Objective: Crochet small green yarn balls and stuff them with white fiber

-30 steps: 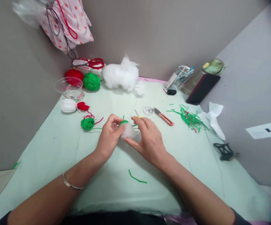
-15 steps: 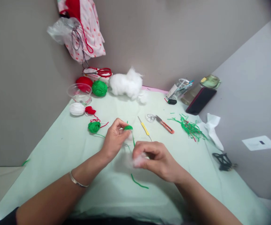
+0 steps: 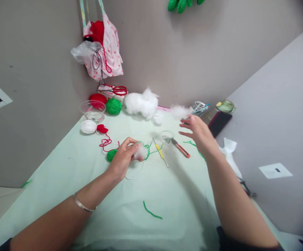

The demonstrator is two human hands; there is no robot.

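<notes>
The left hand (image 3: pixel 122 157) pinches stuffing (image 3: pixel 140 150) (likely light, squashy, best gripped gently at its edge); the right hand's (image 3: pixel 201 135) fingers spread wide near 1 loose tuft (image 3: pixel 179 111).

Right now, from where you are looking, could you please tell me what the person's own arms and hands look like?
Both the left hand and the right hand are bare, without gloves. A slim, silver-coloured bracelet circles the left wrist area; no band shows on the right. The left sleeve and right sleeve are dark, nearly black, leaving the forearms uncovered.
</notes>
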